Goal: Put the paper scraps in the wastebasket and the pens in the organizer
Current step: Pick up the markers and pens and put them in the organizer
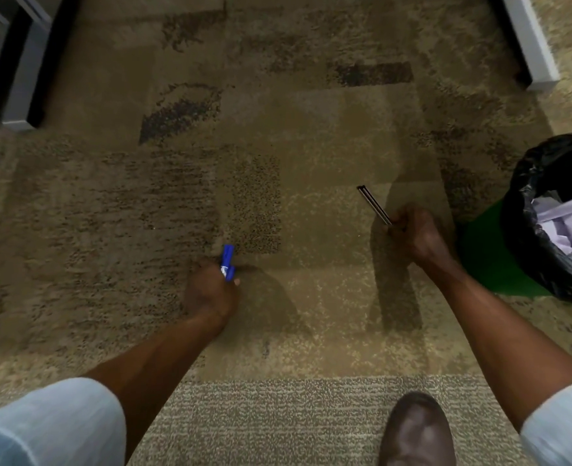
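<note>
My left hand point(210, 292) is closed around a blue marker pen point(227, 260), whose capped end sticks up out of the fist. My right hand point(412, 233) grips thin dark pens point(373, 205) that point up and to the left. Both hands hover over the patterned carpet. At the right edge stands a green wastebasket point(482, 253) with a black liner point(529, 196); white paper scraps point(566, 227) lie inside it. No organizer is in view.
Brown mottled carpet point(277, 129) covers the floor. Grey furniture bases point(15, 62) stand at the top left and a white one point(533, 45) at the top right. My brown shoe point(415, 432) is at the bottom, near the right arm.
</note>
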{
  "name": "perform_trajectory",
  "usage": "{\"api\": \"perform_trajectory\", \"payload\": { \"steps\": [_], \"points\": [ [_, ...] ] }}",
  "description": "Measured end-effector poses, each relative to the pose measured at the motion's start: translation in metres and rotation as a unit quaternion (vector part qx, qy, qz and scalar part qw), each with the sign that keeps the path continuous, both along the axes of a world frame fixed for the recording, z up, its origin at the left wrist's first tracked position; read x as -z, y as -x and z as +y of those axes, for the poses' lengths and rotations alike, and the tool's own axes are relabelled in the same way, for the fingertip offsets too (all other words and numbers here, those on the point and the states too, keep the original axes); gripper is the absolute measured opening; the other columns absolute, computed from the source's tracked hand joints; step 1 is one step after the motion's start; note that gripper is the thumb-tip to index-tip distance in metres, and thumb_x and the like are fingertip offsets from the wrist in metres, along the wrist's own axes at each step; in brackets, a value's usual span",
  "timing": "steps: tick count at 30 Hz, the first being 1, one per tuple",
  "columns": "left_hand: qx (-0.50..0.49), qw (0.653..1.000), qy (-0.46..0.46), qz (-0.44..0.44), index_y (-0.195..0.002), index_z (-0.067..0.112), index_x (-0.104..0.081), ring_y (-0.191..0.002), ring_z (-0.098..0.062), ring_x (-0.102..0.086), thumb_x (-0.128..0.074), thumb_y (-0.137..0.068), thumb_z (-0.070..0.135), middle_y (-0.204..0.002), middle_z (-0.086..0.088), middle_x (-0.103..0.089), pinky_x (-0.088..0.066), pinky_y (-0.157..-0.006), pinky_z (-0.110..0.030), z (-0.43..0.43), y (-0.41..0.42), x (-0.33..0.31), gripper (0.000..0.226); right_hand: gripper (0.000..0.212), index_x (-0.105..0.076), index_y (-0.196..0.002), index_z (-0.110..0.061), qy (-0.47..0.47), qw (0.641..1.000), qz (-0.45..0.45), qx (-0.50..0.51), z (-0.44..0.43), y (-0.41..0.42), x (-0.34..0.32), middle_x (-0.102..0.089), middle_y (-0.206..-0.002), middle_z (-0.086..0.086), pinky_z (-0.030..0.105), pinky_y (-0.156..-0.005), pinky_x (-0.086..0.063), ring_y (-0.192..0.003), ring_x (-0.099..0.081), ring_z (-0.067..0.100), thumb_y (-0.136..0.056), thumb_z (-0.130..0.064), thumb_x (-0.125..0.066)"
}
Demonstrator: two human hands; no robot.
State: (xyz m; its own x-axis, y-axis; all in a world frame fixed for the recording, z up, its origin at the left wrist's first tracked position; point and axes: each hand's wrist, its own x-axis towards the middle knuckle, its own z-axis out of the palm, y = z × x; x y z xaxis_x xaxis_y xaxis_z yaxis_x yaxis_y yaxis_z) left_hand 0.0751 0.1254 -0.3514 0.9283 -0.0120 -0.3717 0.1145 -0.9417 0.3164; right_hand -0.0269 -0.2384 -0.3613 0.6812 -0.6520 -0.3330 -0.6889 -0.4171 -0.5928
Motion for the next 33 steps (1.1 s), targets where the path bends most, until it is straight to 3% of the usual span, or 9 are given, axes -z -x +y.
{"api": "perform_trajectory", "payload": {
  "steps": [2,5,10,16,20,23,26,29,33],
  "points": [
    [-0.003,1.000,0.006,-0.008,-0.128,0.001,-0.055,-0.108,-0.038,-0.064,-0.079,-0.089,0.026,-0.121,-0.020,-0.065,-0.047,-0.082,-0.037,-0.003,0.006,0.001,0.052,0.021,-0.069,-0.110,-0.004,0.001,0.999,0.045,0.000,-0.002,-0.005,-0.002,-0.071,-0.107,0.024,0.047,-0.078,-0.059,-0.097,-0.071,0.039,-0.095,-0.017,-0.077],
    [0.003,1.000,0.011,-0.028,-0.127,0.002,-0.056,-0.107,-0.037,-0.064,-0.080,-0.088,0.022,-0.123,-0.020,-0.064,-0.049,-0.082,-0.039,-0.002,0.009,0.004,0.050,0.017,-0.069,-0.106,0.002,0.059,0.995,0.055,-0.054,0.001,-0.006,0.000,-0.070,-0.107,0.029,0.053,-0.083,-0.056,-0.099,-0.069,0.045,-0.097,-0.013,-0.073],
    [-0.026,0.996,0.074,-0.046,-0.094,0.007,-0.072,-0.089,-0.036,-0.070,-0.087,-0.079,0.017,-0.094,-0.016,-0.075,-0.051,-0.073,-0.038,-0.004,0.003,-0.001,0.024,0.019,-0.066,-0.113,0.002,0.080,0.991,0.034,-0.101,0.007,0.009,0.005,-0.064,-0.113,0.030,0.043,-0.079,-0.044,-0.106,-0.061,0.045,-0.102,-0.013,-0.066],
    [-0.047,0.971,0.234,0.005,-0.061,0.023,-0.065,-0.056,-0.012,-0.055,-0.089,-0.077,0.020,-0.057,0.007,-0.062,-0.037,-0.052,-0.025,-0.045,0.006,-0.016,0.029,0.014,-0.075,-0.087,-0.015,0.013,0.998,0.010,-0.057,0.034,0.018,-0.009,-0.064,-0.073,0.005,0.031,-0.063,-0.035,-0.076,-0.065,0.027,-0.097,-0.025,-0.076],
    [-0.127,0.898,0.402,0.125,-0.069,0.020,-0.075,-0.061,-0.010,-0.066,-0.083,-0.085,0.007,-0.067,0.002,-0.074,-0.049,-0.059,-0.023,-0.088,0.021,-0.031,0.022,0.018,-0.071,-0.084,-0.011,-0.133,0.990,-0.047,0.016,0.060,0.025,-0.023,-0.070,-0.070,0.008,0.031,-0.059,-0.044,-0.062,-0.062,0.022,-0.099,-0.019,-0.074],
    [-0.158,0.834,0.485,0.209,-0.085,0.015,-0.075,-0.062,-0.008,-0.074,-0.071,-0.094,0.000,-0.071,0.002,-0.078,-0.059,-0.059,-0.020,-0.115,0.030,-0.045,0.018,0.013,-0.068,-0.089,-0.013,-0.291,0.942,-0.123,0.113,0.078,0.035,-0.041,-0.073,-0.074,0.008,0.025,-0.051,-0.052,-0.057,-0.069,0.014,-0.102,-0.010,-0.069],
    [-0.184,0.801,0.503,0.269,-0.095,0.013,-0.071,-0.069,-0.010,-0.075,-0.062,-0.100,0.003,-0.079,0.001,-0.078,-0.060,-0.066,-0.025,-0.129,0.040,-0.063,0.014,0.011,-0.071,-0.092,-0.014,-0.345,0.914,-0.150,0.150,0.088,0.050,-0.064,-0.076,-0.069,0.000,0.018,-0.051,-0.053,-0.055,-0.067,0.006,-0.102,-0.009,-0.069],
    [-0.225,0.771,0.503,0.318,-0.099,0.006,-0.068,-0.067,-0.014,-0.071,-0.058,-0.103,0.004,-0.080,-0.003,-0.076,-0.061,-0.058,-0.028,-0.138,0.053,-0.087,0.011,0.007,-0.072,-0.097,-0.011,-0.366,0.907,-0.134,0.162,0.102,0.069,-0.088,-0.075,-0.068,0.000,0.018,-0.053,-0.054,-0.056,-0.065,0.007,-0.102,-0.009,-0.069],
    [-0.282,0.738,0.519,0.325,-0.115,-0.001,-0.063,-0.073,-0.020,-0.069,-0.058,-0.102,0.002,-0.087,-0.012,-0.069,-0.065,-0.064,-0.031,-0.148,0.067,-0.130,0.014,0.005,-0.071,-0.098,-0.013,-0.398,0.882,-0.139,0.209,0.125,0.093,-0.126,-0.077,-0.070,0.000,0.019,-0.057,-0.057,-0.057,-0.065,0.007,-0.102,-0.010,-0.070]
  ]
}}
